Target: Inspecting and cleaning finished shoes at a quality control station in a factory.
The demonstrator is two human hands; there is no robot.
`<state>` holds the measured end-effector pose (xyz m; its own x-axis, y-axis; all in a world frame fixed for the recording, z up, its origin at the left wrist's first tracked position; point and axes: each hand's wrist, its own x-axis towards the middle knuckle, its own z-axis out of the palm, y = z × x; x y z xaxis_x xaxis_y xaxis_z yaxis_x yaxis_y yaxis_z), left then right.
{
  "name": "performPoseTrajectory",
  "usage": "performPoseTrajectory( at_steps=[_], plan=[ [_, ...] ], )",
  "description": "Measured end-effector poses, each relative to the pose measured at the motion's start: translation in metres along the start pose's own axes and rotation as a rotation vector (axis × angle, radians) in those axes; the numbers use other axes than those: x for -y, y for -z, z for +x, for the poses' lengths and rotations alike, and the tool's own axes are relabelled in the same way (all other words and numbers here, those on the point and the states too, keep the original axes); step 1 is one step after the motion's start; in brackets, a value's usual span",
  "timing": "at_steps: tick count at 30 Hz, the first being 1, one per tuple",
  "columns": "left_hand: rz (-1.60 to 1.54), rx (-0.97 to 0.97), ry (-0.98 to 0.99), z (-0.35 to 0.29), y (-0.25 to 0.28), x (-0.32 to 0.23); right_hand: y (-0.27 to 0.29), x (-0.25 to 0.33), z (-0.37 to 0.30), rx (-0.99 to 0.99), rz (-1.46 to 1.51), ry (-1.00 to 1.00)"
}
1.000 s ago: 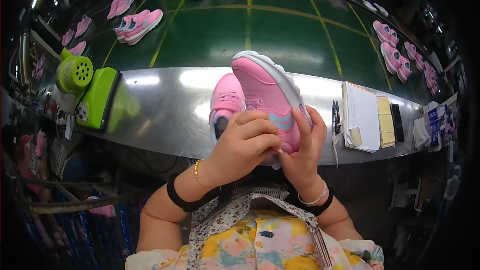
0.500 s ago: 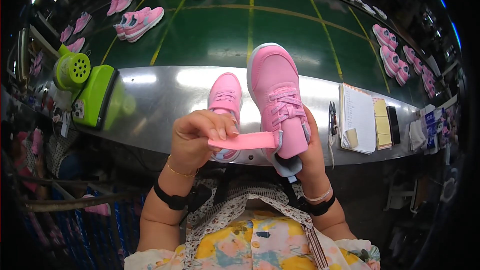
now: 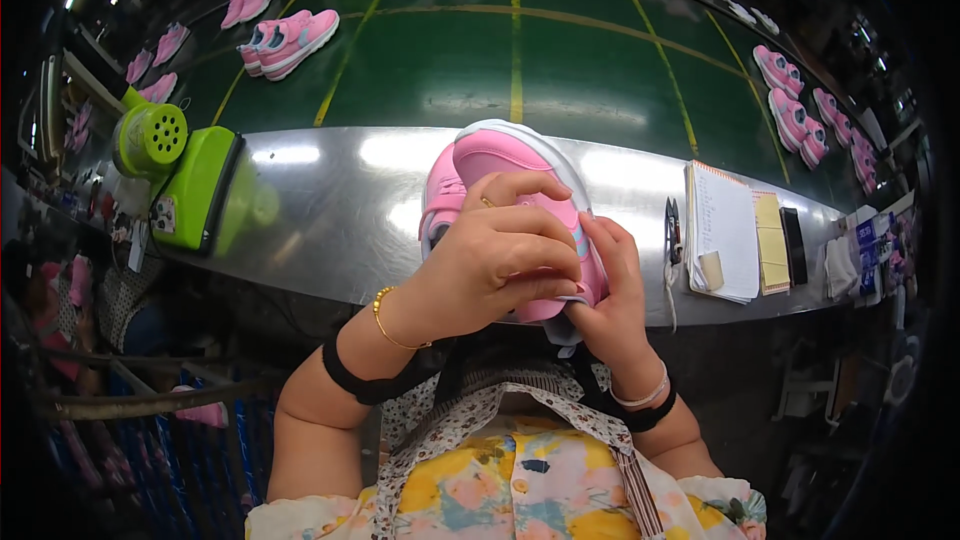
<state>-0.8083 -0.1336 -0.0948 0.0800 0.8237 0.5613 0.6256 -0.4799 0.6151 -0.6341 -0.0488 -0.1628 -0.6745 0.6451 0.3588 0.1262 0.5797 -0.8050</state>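
Note:
A pink child's sneaker [image 3: 497, 152] with a white sole is held up over the metal ledge, tilted with its toe away from me. My right hand [image 3: 615, 310] grips it by the heel and outer side, thumb at the collar. Across its top lies my left hand [image 3: 515, 245], fingers bent and pressed against the upper near the far side of the opening. The shoe's strap and laces are hidden under that hand. Partly behind the held sneaker, a second pink sneaker [image 3: 438, 188] rests on the ledge.
Beyond the metal ledge [image 3: 330, 180] runs a green belt [image 3: 440, 60] with yellow lines, carrying pairs of pink sneakers [image 3: 295, 45]. A lime-green machine [image 3: 200, 190] stands at left. At right lie black thread snips [image 3: 672, 230], a notebook [image 3: 722, 230] and a yellow pad [image 3: 770, 240].
My left hand has carried the loose pink strap rightward across the sneaker and now covers its top. The sneaker has been turned and lowered toward me. My right hand still holds its heel.

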Motion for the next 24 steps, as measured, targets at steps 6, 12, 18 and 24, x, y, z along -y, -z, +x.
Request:
performPoseTrajectory(
  at_steps=[6, 12, 18, 24],
  plan=[
    [0.383, 0.037, 0.056, 0.004, -0.020, -0.004, -0.004, 0.003, -0.002, -0.037, -0.183, 0.096],
    [0.258, -0.552, 0.434, -0.021, 0.005, 0.021, -0.005, -0.012, 0.004, -0.078, 0.048, -0.068],
    [-0.441, -0.595, 1.021, -0.087, 0.017, 0.048, -0.005, -0.028, 0.010, -0.051, 0.677, -0.562],
    [-0.677, -0.438, 0.994, -0.099, -0.017, 0.040, -0.038, -0.027, 0.005, 0.114, 0.602, -0.602]
  ],
)
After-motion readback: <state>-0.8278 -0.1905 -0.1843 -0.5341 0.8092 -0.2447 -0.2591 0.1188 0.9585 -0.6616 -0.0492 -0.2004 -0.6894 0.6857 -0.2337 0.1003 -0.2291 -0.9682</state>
